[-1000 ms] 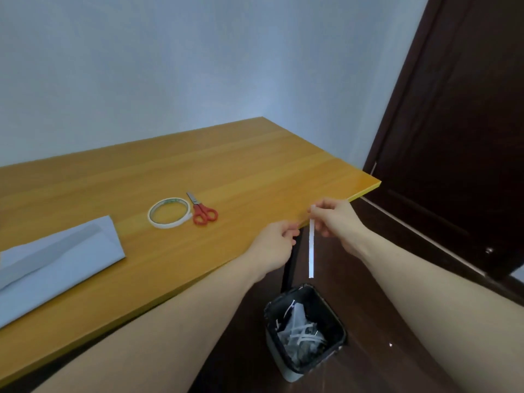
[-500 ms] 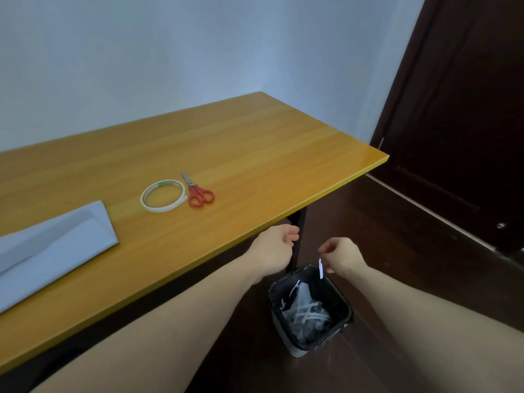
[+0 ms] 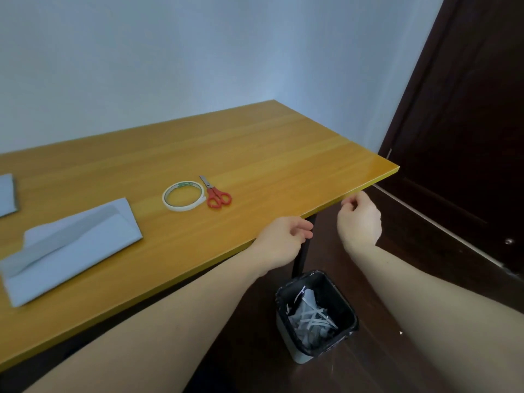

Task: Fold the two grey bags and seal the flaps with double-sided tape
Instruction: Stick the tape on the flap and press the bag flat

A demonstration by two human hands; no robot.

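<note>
I saw both hands off the near edge of the yellow-orange wooden table (image 3: 255, 154), above the small black-lined waste bin (image 3: 314, 316) full of white paper strips. Left hand (image 3: 283, 239) hung loosely curled, holding nothing. Right hand (image 3: 358, 219) likewise loosely curled, nothing in it. Folded grey bag (image 3: 71, 248) lay flap-up on the table's left part; second grey bag (image 3: 7, 194) was cut by the left frame edge. White double-sided tape roll (image 3: 183, 195) sat mid-table, touching the red-handled scissors (image 3: 217, 194).

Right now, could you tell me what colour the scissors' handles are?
Red; the scissors show best in the head view, beside the tape roll.
</note>
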